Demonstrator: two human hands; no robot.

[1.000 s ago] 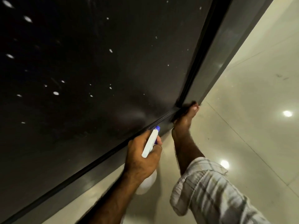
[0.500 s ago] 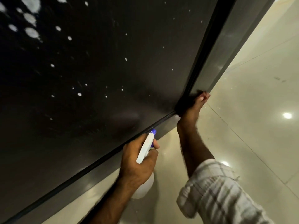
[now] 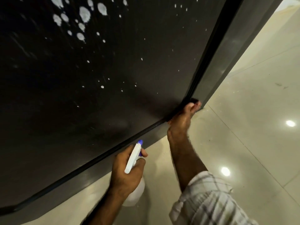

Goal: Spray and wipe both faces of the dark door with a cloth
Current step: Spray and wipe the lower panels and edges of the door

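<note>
Spraying the dark door, cloth at its lower corner.

My left hand [image 3: 125, 169] gripped the spray bottle [image 3: 134, 159], nozzle aimed at the door [image 3: 97, 78], which filled the view, flecked with white droplets [image 3: 84, 13]. My right hand [image 3: 181, 119], well apart from the left, pressed a dark cloth [image 3: 194, 100] into the door's bottom corner above the pale floor [image 3: 243, 111].

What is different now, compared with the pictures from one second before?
The right hand, pressing a dark cloth, slid further along the bottom corner of the dark door. More white spray blotches came into view. The left hand holds the white spray bottle as before.
</note>
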